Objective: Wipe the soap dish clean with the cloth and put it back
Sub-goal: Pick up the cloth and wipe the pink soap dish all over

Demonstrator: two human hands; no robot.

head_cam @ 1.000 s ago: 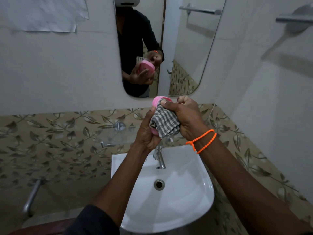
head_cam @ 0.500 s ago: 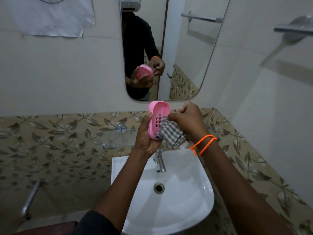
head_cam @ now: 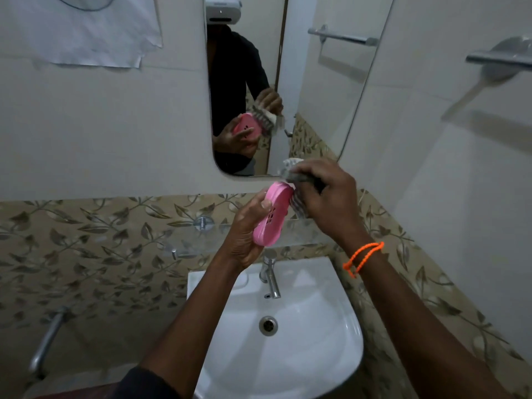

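A pink oval soap dish (head_cam: 273,216) with small drain holes is held on edge above the basin, its underside turned toward me. My left hand (head_cam: 244,234) grips it from below and behind. My right hand (head_cam: 322,197) is closed on a grey checked cloth (head_cam: 296,194) and presses it against the dish's far upper side. Most of the cloth is hidden behind the dish and my fingers. The mirror (head_cam: 276,82) reflects both hands, the dish and the cloth.
A white wash basin (head_cam: 331,355) with a chrome tap (head_cam: 270,276) lies below my hands. A glass shelf (head_cam: 201,240) on chrome brackets is fixed to the leaf-patterned tiles. A towel bar (head_cam: 501,60) juts from the right wall. A pipe (head_cam: 46,344) stands at lower left.
The dish has been turned so its underside faces me. My right hand with the cloth has risen from the dish's lower inside to its upper far edge. Both hands sit slightly higher.
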